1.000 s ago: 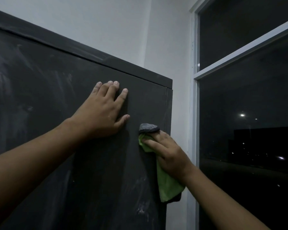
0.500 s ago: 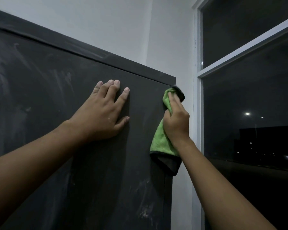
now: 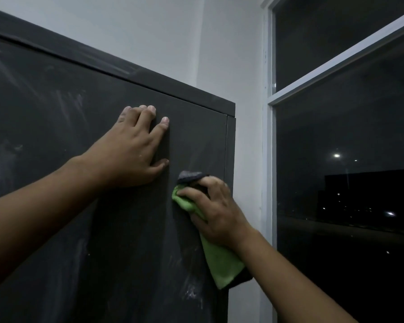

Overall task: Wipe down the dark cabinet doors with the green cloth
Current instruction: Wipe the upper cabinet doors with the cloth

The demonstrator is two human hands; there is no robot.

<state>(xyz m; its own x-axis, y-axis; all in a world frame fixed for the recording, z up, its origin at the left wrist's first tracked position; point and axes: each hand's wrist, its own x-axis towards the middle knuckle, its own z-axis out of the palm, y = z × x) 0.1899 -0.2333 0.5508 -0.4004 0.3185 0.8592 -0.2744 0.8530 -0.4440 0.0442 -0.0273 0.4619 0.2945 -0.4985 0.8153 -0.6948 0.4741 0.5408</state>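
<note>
A white-framed window (image 3: 348, 113) shows night-dark glass. Left of the window rises a pale wall (image 3: 149, 38). Through the window, small lights (image 3: 336, 155) glow above a black building (image 3: 371, 194).

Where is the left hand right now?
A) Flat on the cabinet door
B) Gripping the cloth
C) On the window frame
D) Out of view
A: the left hand lies with straight fingers flat on the cabinet door, up and to the left of the right hand, which holds the green cloth against the door.
</note>
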